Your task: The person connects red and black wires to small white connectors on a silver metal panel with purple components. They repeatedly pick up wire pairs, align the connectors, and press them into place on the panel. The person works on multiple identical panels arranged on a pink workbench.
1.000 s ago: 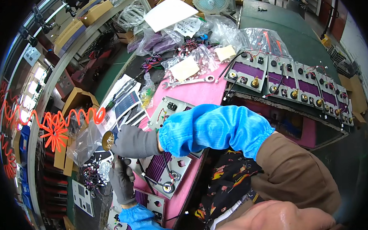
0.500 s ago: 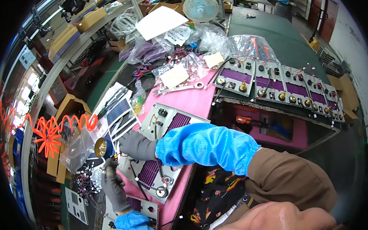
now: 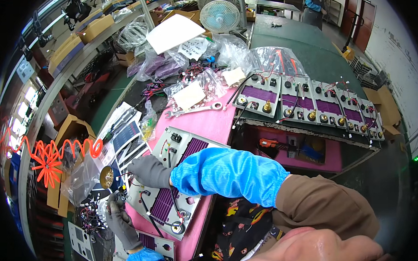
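A grey metal panel with purple fins (image 3: 187, 152) lies on the pink mat, with black cables and fittings on it. Grey-gloved, my right hand (image 3: 148, 171) rests over the panel's left edge, fingers closed and pointing toward a dark round tub (image 3: 110, 178) of small brass-coloured parts. A thin wire shows by its fingertips; whether they grip it is hidden. My left hand (image 3: 120, 221), also gloved, is below the tub with curled fingers; a small dark piece shows at its fingertips, too small to name. Close beside it sits a pile of wires with connectors (image 3: 93, 214).
A second finned panel (image 3: 151, 243) lies near me. A combination wrench (image 3: 194, 110) and bagged parts lie beyond. Several assembled panels (image 3: 304, 102) line the right bench. An orange coiled hose (image 3: 49, 161) hangs at left; a fan (image 3: 220, 16) stands behind. Another person (image 3: 313, 7) is far back.
The view has shifted slightly, so the bench appears moved left and down. My right hand has drawn a little away from the tub. My left hand stays below it, fingers curled.
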`<state>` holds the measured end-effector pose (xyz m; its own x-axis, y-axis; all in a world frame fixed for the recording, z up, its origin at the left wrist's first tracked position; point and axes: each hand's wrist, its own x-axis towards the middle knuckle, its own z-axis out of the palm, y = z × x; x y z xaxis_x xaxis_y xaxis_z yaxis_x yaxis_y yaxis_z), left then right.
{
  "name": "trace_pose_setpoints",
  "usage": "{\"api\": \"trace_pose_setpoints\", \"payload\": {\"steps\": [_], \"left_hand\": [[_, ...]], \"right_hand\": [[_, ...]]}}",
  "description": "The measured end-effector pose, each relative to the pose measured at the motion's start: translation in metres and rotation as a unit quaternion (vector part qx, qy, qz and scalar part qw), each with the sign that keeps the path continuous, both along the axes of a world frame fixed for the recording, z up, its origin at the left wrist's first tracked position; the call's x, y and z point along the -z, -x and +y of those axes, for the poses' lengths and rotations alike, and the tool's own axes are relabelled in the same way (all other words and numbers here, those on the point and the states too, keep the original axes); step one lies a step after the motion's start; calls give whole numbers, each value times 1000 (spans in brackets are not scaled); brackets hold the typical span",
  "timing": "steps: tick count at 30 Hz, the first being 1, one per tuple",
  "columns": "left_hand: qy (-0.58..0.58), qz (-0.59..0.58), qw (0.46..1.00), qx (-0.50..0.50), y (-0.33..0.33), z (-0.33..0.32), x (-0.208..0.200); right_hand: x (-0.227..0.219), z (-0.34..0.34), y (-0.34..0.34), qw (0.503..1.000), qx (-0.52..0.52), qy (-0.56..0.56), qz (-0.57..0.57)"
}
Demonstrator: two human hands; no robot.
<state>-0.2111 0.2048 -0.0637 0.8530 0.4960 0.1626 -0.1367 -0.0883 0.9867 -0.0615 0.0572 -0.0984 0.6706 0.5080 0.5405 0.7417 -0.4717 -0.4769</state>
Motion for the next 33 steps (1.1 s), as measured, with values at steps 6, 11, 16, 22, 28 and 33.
{"api": "trace_pose_setpoints", "payload": {"steps": [6, 11, 16, 22, 28, 33], "left_hand": [[8, 1, 1000, -10, -1, 5, 7], [14, 19, 1000, 1, -1, 9, 9], [19, 1, 1000, 9, -1, 9, 9], [20, 11, 1000, 6, -1, 6, 7], [30, 3, 1000, 7, -1, 7, 9], [24, 6, 1000, 18, -3, 4, 10]], "right_hand": [[4, 4, -2, 1000, -3, -2, 3], [7, 6, -4, 1000, -5, 4, 15], [7, 4, -4, 1000, -11, -23, 15], [7, 5, -5, 1000, -7, -21, 22], [7, 4, -4, 999, -12, -28, 24], [9, 0, -7, 999, -5, -29, 24]]}}
